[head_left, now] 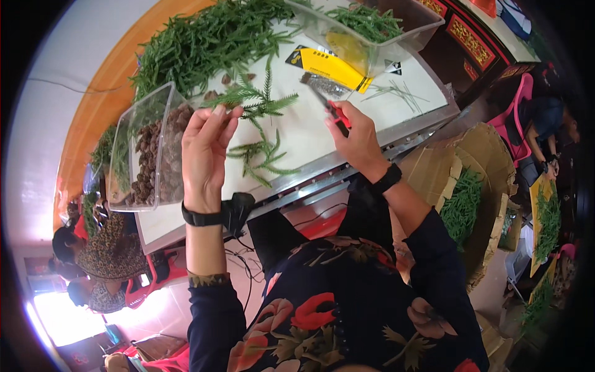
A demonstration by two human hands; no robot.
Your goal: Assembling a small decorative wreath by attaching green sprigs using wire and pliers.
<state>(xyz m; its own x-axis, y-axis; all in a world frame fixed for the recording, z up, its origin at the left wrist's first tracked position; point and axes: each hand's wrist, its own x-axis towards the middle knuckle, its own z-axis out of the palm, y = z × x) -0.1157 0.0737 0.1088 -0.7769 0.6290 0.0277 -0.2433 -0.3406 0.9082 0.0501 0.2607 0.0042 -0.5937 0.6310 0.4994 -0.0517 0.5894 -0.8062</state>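
Note:
My left hand (207, 142) pinches the stem end of a green artificial pine sprig (268, 102) above the white table. Its needled branches spread to the right of my fingertips. My right hand (361, 141) is closed round red-and-black-handled pliers (338, 113), whose dark pointed jaws aim up and left, apart from the sprig. A second green sprig (263, 158) lies on the table between my hands. Beyond the pliers lie a clear bag of small silvery pieces (328, 85) and a yellow-and-black package (325, 64).
A clear bin of brown pine cones (147, 158) stands left of my left hand. Behind is a heap of green sprigs (198, 53); a clear tub (406, 44) stands back right. Thin wires (400, 96) lie right. A cardboard box (427, 162) with greenery is beside me. Other people sit farther off.

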